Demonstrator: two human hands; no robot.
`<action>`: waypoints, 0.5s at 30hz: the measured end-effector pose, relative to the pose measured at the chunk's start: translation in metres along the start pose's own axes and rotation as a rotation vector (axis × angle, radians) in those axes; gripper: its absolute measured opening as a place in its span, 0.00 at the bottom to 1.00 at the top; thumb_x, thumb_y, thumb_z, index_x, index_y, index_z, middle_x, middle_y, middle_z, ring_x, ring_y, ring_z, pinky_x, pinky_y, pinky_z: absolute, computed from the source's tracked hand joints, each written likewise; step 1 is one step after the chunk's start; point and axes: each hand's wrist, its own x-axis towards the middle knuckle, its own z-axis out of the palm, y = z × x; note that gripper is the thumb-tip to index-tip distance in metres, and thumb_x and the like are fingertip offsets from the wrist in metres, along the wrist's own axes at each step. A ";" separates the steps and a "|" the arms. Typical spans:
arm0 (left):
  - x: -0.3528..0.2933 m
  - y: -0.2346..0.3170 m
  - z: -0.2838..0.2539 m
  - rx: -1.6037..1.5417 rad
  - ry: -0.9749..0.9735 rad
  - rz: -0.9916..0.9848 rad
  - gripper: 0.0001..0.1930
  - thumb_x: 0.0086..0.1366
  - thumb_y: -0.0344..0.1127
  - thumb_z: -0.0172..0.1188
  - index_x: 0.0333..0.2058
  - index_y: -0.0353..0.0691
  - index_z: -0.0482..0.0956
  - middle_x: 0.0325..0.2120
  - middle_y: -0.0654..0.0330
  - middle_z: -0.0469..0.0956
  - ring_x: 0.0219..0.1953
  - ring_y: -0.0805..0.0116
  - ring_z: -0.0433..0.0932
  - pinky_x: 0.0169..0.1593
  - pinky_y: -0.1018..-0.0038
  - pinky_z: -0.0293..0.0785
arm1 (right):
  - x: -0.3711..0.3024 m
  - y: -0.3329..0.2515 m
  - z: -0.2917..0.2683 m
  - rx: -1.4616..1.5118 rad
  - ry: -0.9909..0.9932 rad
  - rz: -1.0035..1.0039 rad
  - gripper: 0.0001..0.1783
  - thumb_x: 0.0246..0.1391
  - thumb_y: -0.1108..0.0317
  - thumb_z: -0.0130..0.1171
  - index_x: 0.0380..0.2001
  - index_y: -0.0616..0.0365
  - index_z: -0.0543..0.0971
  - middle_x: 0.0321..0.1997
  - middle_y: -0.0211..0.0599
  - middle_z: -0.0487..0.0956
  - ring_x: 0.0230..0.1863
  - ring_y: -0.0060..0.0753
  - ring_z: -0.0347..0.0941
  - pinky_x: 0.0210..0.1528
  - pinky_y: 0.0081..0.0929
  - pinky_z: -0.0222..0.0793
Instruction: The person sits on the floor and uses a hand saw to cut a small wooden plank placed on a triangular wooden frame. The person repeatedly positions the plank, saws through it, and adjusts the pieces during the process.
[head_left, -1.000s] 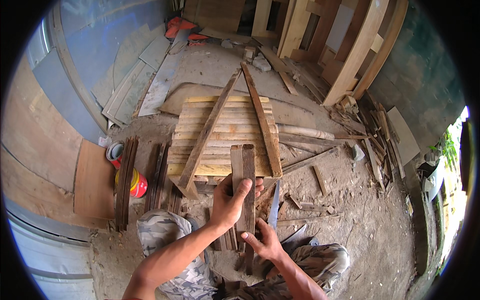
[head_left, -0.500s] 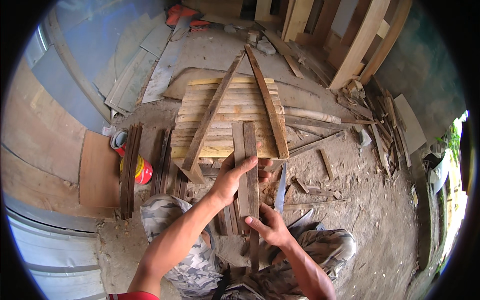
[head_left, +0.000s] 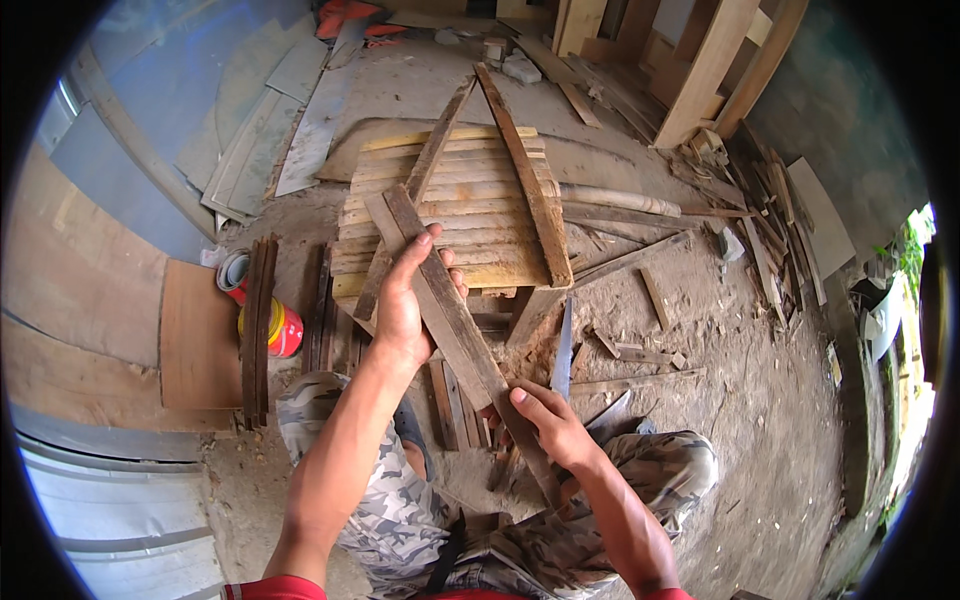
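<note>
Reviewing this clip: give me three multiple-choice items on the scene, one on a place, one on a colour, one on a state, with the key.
1. Where is the stack of pale slats?
A. On the ground ahead of the person
B. On a workbench
C. In the person's lap

2. What colours is the can by the person's left knee?
A. Blue and white
B. Red and yellow
C. Green

3. How is the dark plank held?
A. Lying flat, untouched
B. By the right hand alone
C. By both hands, tilted up to the left

Key:
1 A, it rests on the dirt floor under crossed boards.
2 B, red body with a yellow band.
3 C, the left hand grips it higher up and the right hand near its lower end.
</note>
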 end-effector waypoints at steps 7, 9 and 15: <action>0.001 -0.006 -0.006 0.024 0.037 0.007 0.26 0.65 0.49 0.63 0.56 0.41 0.72 0.33 0.64 0.75 0.29 0.71 0.77 0.32 0.71 0.77 | 0.001 0.002 0.003 0.045 -0.020 0.014 0.19 0.65 0.58 0.57 0.47 0.66 0.76 0.36 0.37 0.80 0.33 0.25 0.76 0.32 0.25 0.73; 0.000 -0.007 -0.004 0.060 0.047 0.016 0.26 0.65 0.49 0.63 0.56 0.41 0.72 0.32 0.63 0.75 0.28 0.71 0.77 0.32 0.71 0.76 | 0.001 0.000 0.002 -0.062 -0.029 0.064 0.21 0.62 0.55 0.61 0.46 0.64 0.77 0.34 0.33 0.79 0.32 0.21 0.74 0.33 0.23 0.71; -0.006 -0.005 0.002 0.112 0.033 0.036 0.25 0.66 0.50 0.62 0.55 0.41 0.72 0.32 0.63 0.73 0.28 0.71 0.74 0.35 0.71 0.74 | 0.000 -0.004 0.011 -0.166 0.049 0.064 0.23 0.60 0.52 0.63 0.42 0.64 0.77 0.30 0.32 0.78 0.26 0.20 0.72 0.29 0.23 0.69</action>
